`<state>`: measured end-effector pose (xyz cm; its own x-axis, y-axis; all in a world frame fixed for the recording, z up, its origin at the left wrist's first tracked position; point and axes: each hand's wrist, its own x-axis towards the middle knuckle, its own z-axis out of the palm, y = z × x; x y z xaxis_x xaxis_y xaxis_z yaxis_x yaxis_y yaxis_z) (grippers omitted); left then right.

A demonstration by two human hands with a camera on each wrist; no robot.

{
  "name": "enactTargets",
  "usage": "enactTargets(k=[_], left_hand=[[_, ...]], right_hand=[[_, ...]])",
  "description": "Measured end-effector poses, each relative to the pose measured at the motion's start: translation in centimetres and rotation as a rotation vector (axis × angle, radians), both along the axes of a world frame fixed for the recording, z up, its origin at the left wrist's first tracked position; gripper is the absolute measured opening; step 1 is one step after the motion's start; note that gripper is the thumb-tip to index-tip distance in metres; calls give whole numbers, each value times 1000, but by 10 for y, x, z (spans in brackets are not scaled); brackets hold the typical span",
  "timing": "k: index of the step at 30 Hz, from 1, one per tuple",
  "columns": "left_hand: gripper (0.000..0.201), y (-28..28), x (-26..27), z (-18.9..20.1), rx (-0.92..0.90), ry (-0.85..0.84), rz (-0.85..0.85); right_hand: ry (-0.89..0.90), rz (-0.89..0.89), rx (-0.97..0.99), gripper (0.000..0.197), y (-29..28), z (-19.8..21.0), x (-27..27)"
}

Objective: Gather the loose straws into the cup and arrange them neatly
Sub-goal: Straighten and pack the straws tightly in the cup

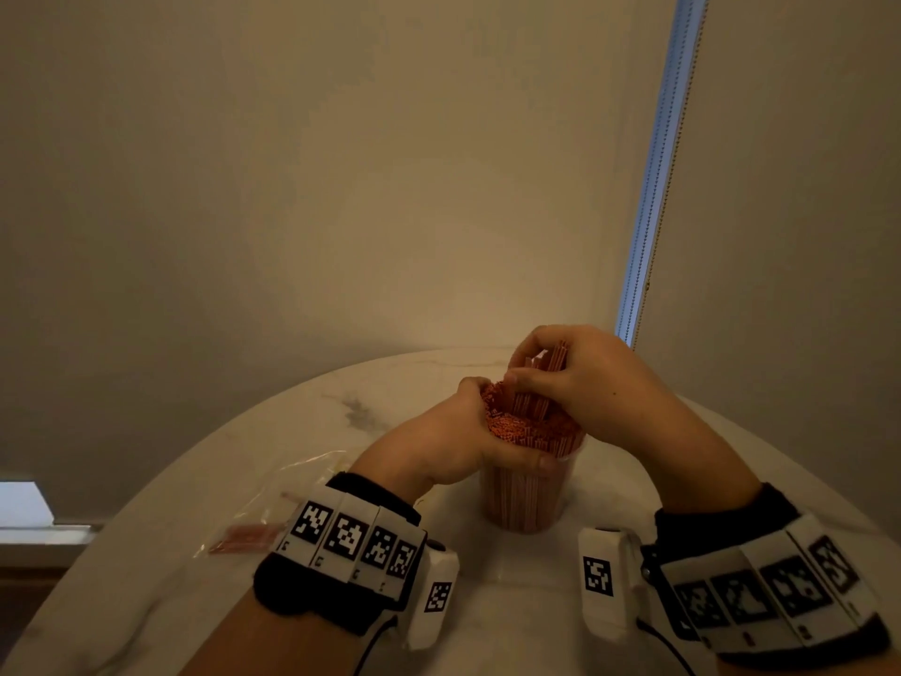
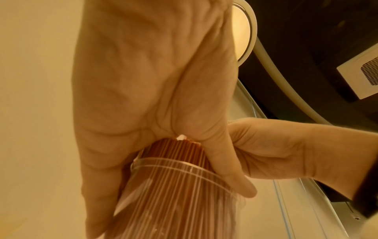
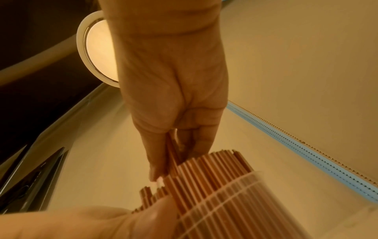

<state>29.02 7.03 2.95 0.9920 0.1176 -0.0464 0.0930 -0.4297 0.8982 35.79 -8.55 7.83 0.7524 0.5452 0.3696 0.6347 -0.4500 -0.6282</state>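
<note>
Orange straws [image 1: 529,422] fill cup [image 1: 524,500], apparently between both hands.

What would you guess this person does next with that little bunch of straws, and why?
Probably push it down. The right hand pinches a few straws standing higher than the packed straws in the clear cup, while the left hand wraps the rim, steadying it. Lowering them would level the tops.
</note>
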Motion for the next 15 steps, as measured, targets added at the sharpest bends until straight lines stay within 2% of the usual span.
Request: enactTargets(k=[2,8,12,15], left_hand=[[110,0,0,0,-1,7,-3],[110,-1,-1,0,8,10,3],[108,-3,-2,2,13,3,5],[100,-4,-3,3,7,-9,-7]], right_hand=[[-8,-5,33,19,1,0,-1],[19,15,47,2,-1,0,2],[21,46,90,20,2,2,-2],[-3,49,-52,29,3,-1,-5]])
